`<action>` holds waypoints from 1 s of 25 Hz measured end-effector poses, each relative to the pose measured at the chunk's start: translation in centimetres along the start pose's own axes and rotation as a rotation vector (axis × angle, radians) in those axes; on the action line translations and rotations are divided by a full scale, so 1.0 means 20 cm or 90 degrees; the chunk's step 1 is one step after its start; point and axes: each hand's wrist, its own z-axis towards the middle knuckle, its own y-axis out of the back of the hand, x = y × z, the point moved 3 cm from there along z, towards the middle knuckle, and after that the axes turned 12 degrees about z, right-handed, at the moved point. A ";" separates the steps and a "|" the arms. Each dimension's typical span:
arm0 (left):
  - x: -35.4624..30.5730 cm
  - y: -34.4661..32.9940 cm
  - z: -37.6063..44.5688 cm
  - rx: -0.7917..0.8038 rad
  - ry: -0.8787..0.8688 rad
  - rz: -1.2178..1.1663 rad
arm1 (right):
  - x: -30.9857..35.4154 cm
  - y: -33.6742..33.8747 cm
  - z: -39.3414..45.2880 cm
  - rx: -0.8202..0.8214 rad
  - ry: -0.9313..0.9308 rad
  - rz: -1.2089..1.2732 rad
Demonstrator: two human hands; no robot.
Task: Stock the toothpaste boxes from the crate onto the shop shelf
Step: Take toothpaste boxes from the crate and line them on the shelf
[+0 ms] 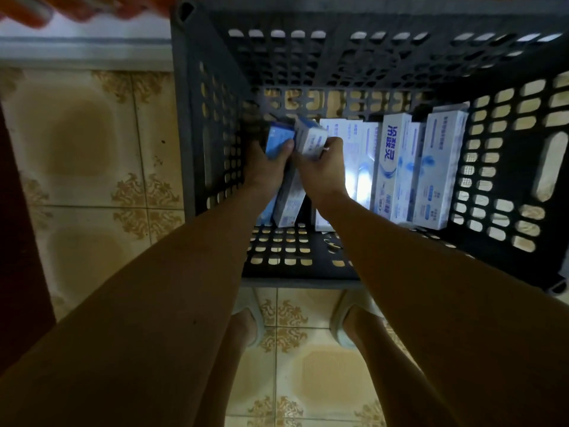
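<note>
**Both hands down in the crate, each closed on a toothpaste box**

The dark perforated crate (212,124) stands on a patterned tiled floor (92,186), seen from straight above; both bare forearms reach down into its left half. The left hand (267,167) has its grip closed round a blue toothpaste box (275,140), thumb pressed across the box's upper face; that box lies against the crate's left wall. The right hand (321,171) has its grip wrapped round a white toothpaste box (311,138) just beside the blue one, fingers curled over its top end; the two held boxes touch or nearly touch, and which is hard to tell. To the right, a row of white-and-blue boxes (397,171) stands side by side on the crate bottom, reaching close to the right wall; the part of the row nearest the right hand is washed out by glare. The crate bottom nearer the person is bare mesh. Below the crate's near rim, two feet in light slippers (341,322) stand on the tiles. At the top left edge, blurred orange shapes (61,7) sit above a pale ledge; what they are cannot be made out.
</note>
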 end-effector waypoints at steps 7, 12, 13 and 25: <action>-0.11 0.12 0.15 -0.038 0.025 -0.004 | 0.11 0.13 0.00 0.012 -0.138 0.193; -0.23 0.20 -0.05 -0.021 0.066 -0.076 | 0.32 0.15 -0.12 0.038 -0.180 0.186; -0.23 0.22 -0.10 -0.007 0.059 -0.104 | 0.37 0.14 -0.16 0.052 -0.202 0.196; -0.75 0.68 -1.11 0.206 0.083 -0.286 | 1.34 0.34 -1.05 0.139 -0.207 0.222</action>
